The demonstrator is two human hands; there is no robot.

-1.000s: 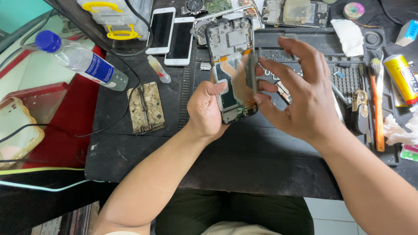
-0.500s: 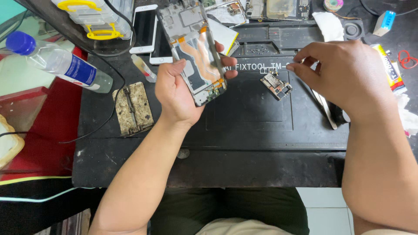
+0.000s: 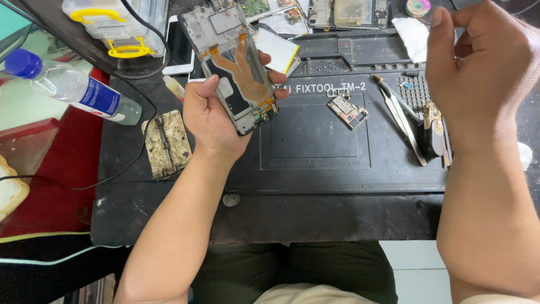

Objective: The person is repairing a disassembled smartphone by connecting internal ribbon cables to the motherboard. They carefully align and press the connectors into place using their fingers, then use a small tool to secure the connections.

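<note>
My left hand [image 3: 211,115] grips an opened phone frame [image 3: 233,62] by its lower end, tilted, with its inside and orange flex cables facing me. It hangs above the left part of a black repair mat [image 3: 315,141]. My right hand [image 3: 486,67] is raised at the upper right with the fingers loosely curled and its back towards me; the palm side is hidden. Below and left of it lie metal tweezers [image 3: 402,115]. A small circuit board [image 3: 349,110] rests on the mat between the hands.
A plastic water bottle [image 3: 73,87] lies at the left. A clear box with yellow latches [image 3: 115,25], a white phone [image 3: 180,50] and a white flat panel [image 3: 275,50] sit behind the frame. A worn metal board holder [image 3: 166,143] lies beside my left wrist.
My right hand left the phone frame, passed the small circuit board on the mat and rose to the upper right. My left hand kept the frame.
</note>
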